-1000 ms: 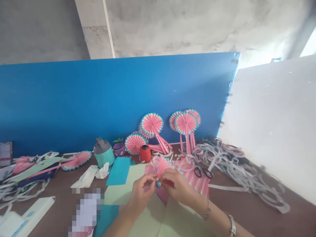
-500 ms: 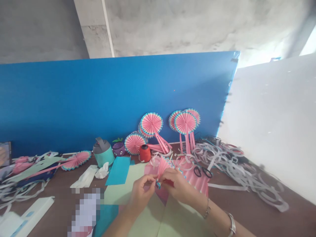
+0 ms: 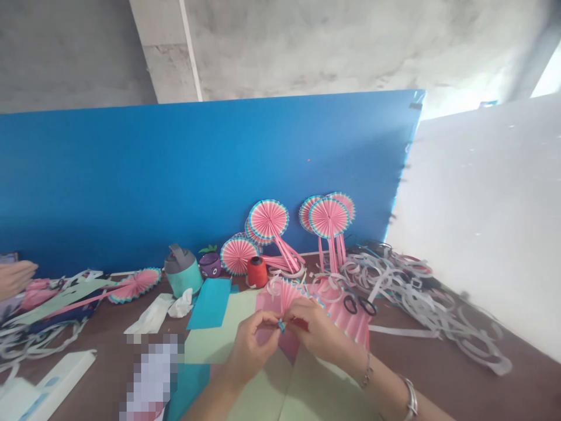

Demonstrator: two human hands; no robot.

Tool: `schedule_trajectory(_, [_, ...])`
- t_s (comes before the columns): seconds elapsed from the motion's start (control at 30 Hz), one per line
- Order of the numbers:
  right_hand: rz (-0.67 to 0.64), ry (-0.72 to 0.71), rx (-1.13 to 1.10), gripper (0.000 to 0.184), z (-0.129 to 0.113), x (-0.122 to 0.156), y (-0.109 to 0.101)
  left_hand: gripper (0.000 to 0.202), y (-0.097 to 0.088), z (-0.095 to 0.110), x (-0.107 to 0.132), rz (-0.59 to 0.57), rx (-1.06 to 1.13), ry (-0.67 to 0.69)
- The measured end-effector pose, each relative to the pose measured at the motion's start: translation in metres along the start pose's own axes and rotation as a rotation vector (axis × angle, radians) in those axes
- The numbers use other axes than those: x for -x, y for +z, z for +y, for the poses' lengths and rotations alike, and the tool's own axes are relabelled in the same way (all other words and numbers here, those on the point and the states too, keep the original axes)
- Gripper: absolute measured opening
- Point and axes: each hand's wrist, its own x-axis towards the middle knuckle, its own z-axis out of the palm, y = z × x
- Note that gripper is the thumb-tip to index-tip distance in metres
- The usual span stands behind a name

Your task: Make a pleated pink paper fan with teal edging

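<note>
My left hand [image 3: 250,346] and my right hand [image 3: 319,332] meet low in the middle, both pinched on the folded end of a pleated pink paper fan [image 3: 287,293] with a teal edge. The fan spreads upward from my fingertips. Under my hands lie pale green paper sheets [image 3: 263,392] and a teal sheet [image 3: 211,302]. A flat pleated pink piece [image 3: 350,324] rests just right of my right hand.
Finished pink round fans [image 3: 268,219] [image 3: 328,217] lean on the blue board [image 3: 175,175]. A red thread spool [image 3: 256,272], teal bottle [image 3: 183,271], purple pot [image 3: 211,263], black scissors [image 3: 360,304] and several grey paper strips [image 3: 429,304] lie behind. Another person's hand [image 3: 15,276] shows at far left.
My fingers have shifted slightly on the fan's pinched end. Another person's hand has come into view at the far left edge.
</note>
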Motion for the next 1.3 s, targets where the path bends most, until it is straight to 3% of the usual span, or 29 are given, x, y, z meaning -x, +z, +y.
schedule_trajectory(0.17, [0.014, -0.003, 0.018, 0.02, 0.0, 0.001, 0.001, 0.018, 0.003, 0.002, 0.0, 0.006, -0.034, 0.016])
schedule_trajectory(0.37, [0.019, 0.004, 0.013, 0.016, -0.005, 0.002, 0.002, 0.003, 0.004, 0.003, -0.001, 0.075, -0.085, 0.085])
schedule_trajectory(0.67, [0.077, -0.006, 0.226, 0.004, -0.004, 0.0, -0.005, 0.003, -0.001, -0.006, -0.003, 0.204, -0.142, 0.168])
schedule_trajectory(1.3, [0.162, -0.077, 0.303, 0.017, 0.013, -0.001, -0.007, 0.004, -0.008, -0.014, -0.002, 0.184, -0.124, 0.225])
